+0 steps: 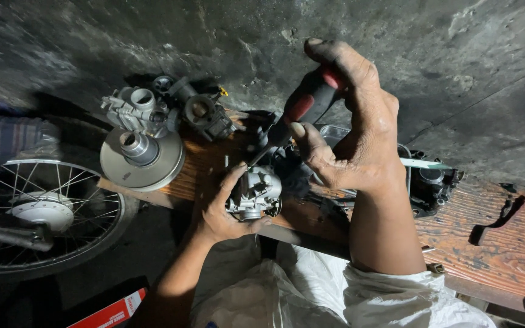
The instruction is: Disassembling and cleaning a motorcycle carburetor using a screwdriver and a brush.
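My left hand (220, 209) grips a small silver carburetor (256, 193) and steadies it on the wooden board (493, 243). My right hand (356, 130), dark with grease, is closed around the red and black handle of a screwdriver (304, 106). Its thin shaft slants down and left, and the tip meets the top of the carburetor. The right forearm rises from my lap, which is covered by white cloth (329, 291).
Behind the board lie a round silver pulley disc (142, 159), another silver carburetor (138, 109) and a dark one (205, 115). A black engine part (434, 185) sits at the right. A spoked wheel (37, 212) stands at the left, a red box (113, 313) below it.
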